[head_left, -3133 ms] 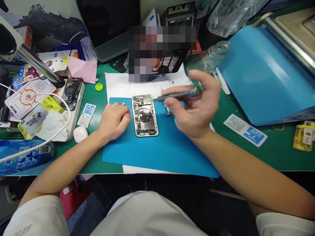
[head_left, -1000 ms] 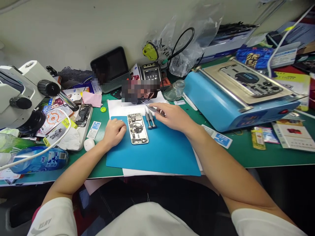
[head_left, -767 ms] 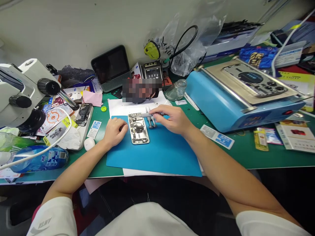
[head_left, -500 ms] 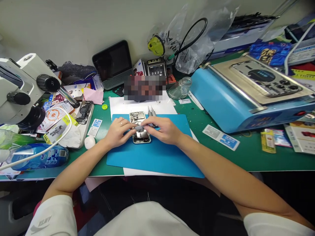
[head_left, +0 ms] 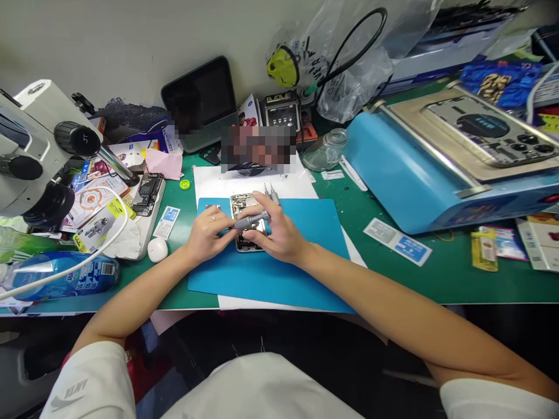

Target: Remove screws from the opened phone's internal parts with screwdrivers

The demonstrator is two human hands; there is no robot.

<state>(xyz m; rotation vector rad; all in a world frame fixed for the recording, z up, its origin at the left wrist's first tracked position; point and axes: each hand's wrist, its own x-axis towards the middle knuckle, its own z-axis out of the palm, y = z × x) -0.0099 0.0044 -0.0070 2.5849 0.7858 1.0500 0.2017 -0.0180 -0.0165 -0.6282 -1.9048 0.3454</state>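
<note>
A grey pen-shaped screwdriver lies almost level above an opened phone, its left end pinched by the fingers of my left hand. My right hand is at the screwdriver's other end, thumb and forefinger spread apart around it; whether they touch it I cannot tell. Inner parts of the phone show, though both hands and the tool cover much of it. Just behind my right fingers, more grey screwdrivers lie with their tips pointing away. The phone rests on a blue mat.
A white microscope stands at the left, near a blue bottle and a white earbud case. To the right is a blue heating-plate machine bearing a phone back. A glass jar and a dark-screened device sit behind.
My right thumb and forefinger have spread apart, and the screwdriver now shows along more of its length, still in my left fingers. The camera view has shifted slightly.
</note>
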